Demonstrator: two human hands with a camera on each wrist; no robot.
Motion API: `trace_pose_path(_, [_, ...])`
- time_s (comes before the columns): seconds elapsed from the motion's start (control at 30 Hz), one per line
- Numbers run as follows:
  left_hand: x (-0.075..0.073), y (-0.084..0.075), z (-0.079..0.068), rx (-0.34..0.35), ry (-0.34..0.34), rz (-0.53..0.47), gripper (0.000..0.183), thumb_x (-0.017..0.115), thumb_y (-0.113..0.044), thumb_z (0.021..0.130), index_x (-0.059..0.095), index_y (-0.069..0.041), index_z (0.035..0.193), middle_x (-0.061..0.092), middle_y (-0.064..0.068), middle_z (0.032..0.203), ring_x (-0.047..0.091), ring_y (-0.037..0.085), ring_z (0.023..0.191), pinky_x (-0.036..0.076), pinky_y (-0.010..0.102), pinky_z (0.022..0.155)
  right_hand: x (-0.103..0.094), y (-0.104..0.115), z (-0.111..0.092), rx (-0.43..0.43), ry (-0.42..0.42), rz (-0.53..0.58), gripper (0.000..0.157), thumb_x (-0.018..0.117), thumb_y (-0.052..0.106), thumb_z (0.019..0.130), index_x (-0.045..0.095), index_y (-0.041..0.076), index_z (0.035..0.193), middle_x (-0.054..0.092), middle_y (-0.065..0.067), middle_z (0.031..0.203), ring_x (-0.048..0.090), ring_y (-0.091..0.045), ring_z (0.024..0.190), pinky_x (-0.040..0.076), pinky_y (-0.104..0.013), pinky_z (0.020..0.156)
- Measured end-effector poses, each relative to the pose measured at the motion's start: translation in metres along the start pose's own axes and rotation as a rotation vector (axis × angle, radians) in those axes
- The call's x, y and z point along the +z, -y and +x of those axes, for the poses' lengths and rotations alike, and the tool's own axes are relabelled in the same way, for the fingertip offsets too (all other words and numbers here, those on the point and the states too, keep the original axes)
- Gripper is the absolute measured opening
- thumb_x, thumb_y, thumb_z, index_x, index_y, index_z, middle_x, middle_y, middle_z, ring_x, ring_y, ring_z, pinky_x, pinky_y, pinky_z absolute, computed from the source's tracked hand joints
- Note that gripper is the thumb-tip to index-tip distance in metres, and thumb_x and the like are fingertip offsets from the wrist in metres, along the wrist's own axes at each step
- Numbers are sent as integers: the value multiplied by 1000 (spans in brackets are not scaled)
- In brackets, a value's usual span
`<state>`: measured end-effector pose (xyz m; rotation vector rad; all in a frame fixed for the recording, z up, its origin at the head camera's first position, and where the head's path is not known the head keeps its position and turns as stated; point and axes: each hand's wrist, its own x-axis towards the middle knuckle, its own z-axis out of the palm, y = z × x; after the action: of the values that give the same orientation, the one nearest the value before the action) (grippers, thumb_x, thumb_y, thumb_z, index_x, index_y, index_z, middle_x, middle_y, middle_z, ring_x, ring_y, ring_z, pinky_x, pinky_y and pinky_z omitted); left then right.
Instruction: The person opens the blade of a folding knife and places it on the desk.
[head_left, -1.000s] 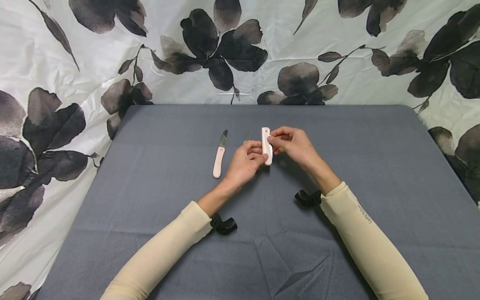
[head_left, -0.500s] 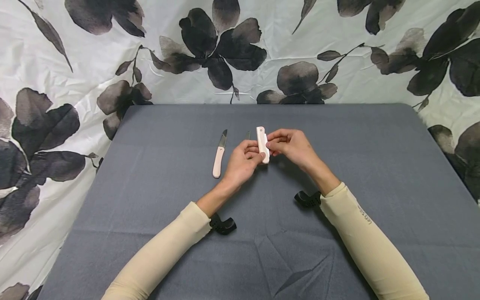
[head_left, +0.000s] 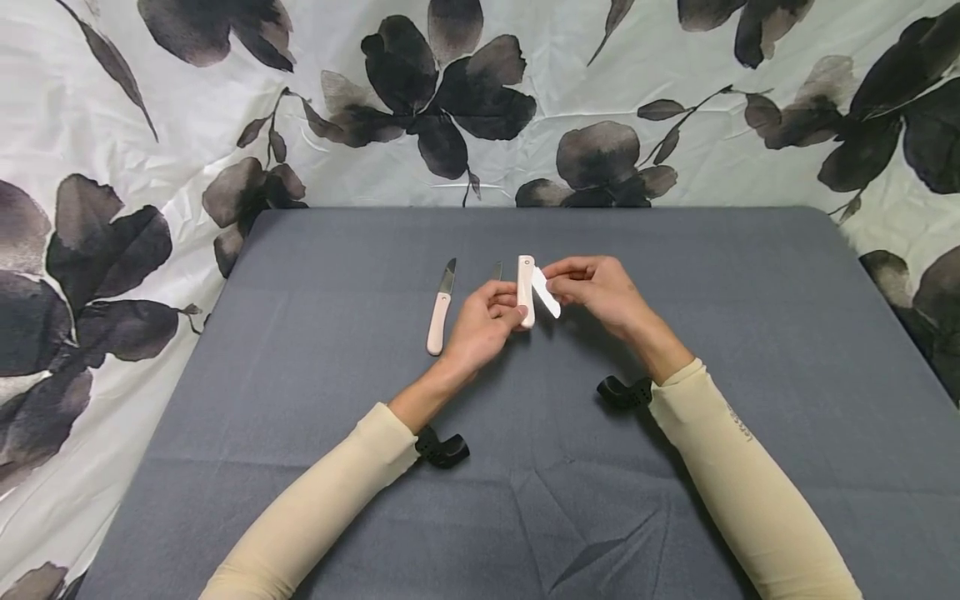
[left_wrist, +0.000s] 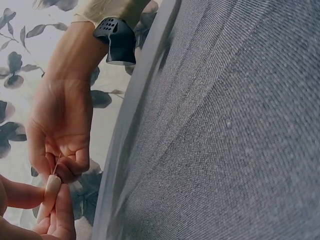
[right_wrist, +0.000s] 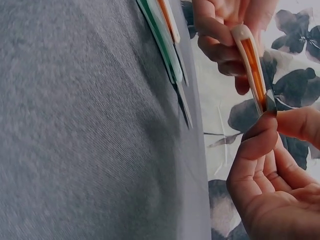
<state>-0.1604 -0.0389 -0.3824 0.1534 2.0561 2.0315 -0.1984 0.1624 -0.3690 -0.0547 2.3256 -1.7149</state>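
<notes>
A folding knife [head_left: 526, 287] with a pale pink handle is held up over the table, its blade [head_left: 549, 298] swung partly out from the handle. The handle's lower end is gripped between the thumb and fingers of my left hand [head_left: 480, 332]. My right hand [head_left: 600, 289] pinches the blade near its pivot end with thumb and forefinger. In the right wrist view an orange lining [right_wrist: 254, 67] shows inside the handle slot. Left of the hands lies an unfolded knife [head_left: 437, 323] with a similar pink handle. Another knife's blade [head_left: 497, 270] shows behind my left hand, which hides its handle.
A grey cloth covers the table [head_left: 337, 275], with creases near the front. White fabric with dark flowers [head_left: 442, 92] hangs behind the far edge. Black wrist cameras [head_left: 442, 448] jut out below both sleeves.
The blade has come out of the handle, from lying against it to standing at an angle. My right hand has moved slightly right with the blade; my left hand stays nearly in place.
</notes>
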Motion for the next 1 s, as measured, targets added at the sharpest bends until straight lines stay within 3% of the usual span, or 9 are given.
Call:
trace_pose_path(0.1, [2, 0, 0, 2, 5, -8, 38, 62, 5, 99, 56, 8, 136, 65, 20, 112, 65, 12, 88, 62, 31, 85, -2, 1, -1, 2, 6, 1, 35, 68, 11, 98, 68, -9, 127, 76, 1, 102, 67, -4, 79, 57, -22, 77])
trace_pose_path(0.27, [4, 0, -1, 8, -15, -16, 38, 62, 4, 99, 56, 7, 136, 66, 18, 110, 65, 10, 86, 61, 29, 83, -2, -1, -4, 13, 40, 34, 34, 66, 14, 101, 65, -6, 128, 73, 9, 96, 66, -3, 82, 57, -23, 78])
trace_pose_path(0.47, [7, 3, 0, 24, -63, -48, 36, 63, 5, 97, 58, 8, 133, 65, 12, 103, 64, 6, 81, 59, 23, 79, -2, -8, -8, 22, 110, 29, 29, 65, 17, 102, 64, -9, 117, 70, 6, 83, 63, -4, 74, 57, -23, 74])
trace_pose_path(0.7, [6, 3, -2, 38, -64, -3, 47, 65, 1, 98, 53, 0, 143, 67, 16, 108, 67, 8, 81, 60, 48, 91, 0, -10, -8, -3, 87, -3, 30, 65, 17, 103, 66, -10, 115, 69, 2, 85, 66, -5, 74, 58, -27, 76])
trace_pose_path(1.0, [3, 1, -3, 42, -30, 29, 55, 66, 6, 95, 52, -2, 148, 68, 17, 107, 67, 7, 78, 60, 52, 92, -1, -7, -10, -17, 19, -26, 29, 66, 18, 102, 68, -9, 111, 71, 3, 82, 65, -6, 73, 58, -28, 76])
